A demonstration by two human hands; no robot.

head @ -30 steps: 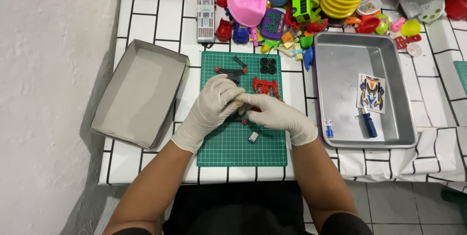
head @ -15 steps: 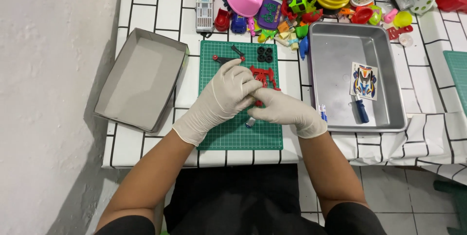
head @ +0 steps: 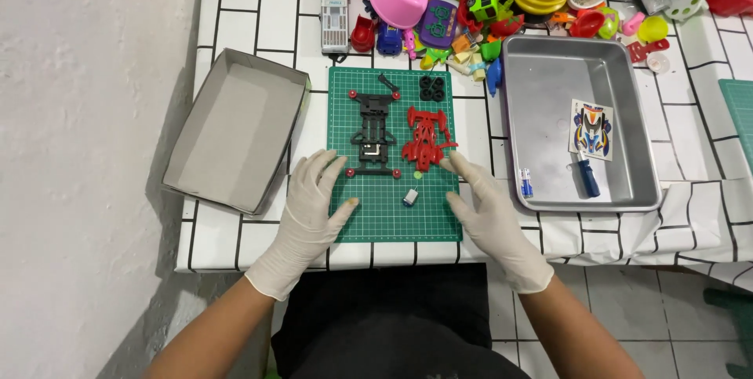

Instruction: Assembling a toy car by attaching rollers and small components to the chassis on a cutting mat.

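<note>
Two gloved hands rest open on a green cutting mat (head: 392, 214) atop a tiled desk (head: 235, 10). Beyond the left hand's (head: 310, 206) fingers (head: 325, 169) lies a black toy-car chassis (head: 372, 134); the right hand's (head: 490, 214) fingers (head: 455, 166) nearly touch a red car body (head: 423, 140). Between the hands sits a small grey motor (head: 410, 197). Right of the fingers stands a metal tray (head: 549, 73); left, a grey box (head: 235, 140).
</note>
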